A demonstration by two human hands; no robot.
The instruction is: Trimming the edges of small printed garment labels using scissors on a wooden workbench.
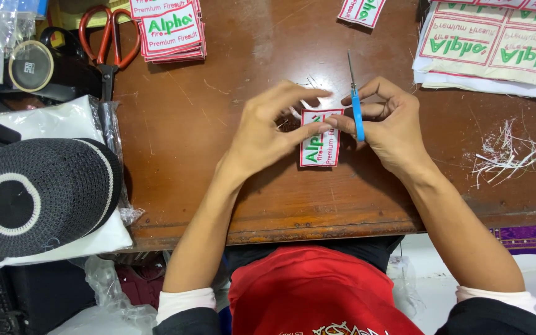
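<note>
The person's left hand (pixel 267 133) pinches the upper edge of a small embroidered patch (pixel 319 141), white with a red border and green and red lettering, which lies near the middle of the brown wooden table (pixel 218 124). The fingers are drawn together, thumb and forefinger closing on the patch's top corner. The right hand (pixel 392 127) is curled around a blue-handled thread snip (pixel 355 99), its thin metal tip pointing up and away from the person; the fingertips of this hand also touch the patch's right top corner.

A stack of finished patches (pixel 172 31) sits at the far left of the table, just beside red-handled scissors (pixel 108 40). An uncut sheet of patches (pixel 497 46) lies at the far right, with white thread trimmings (pixel 507 152) near it. A black and white knitted cap (pixel 35 192) rests on a white bundle at the left
</note>
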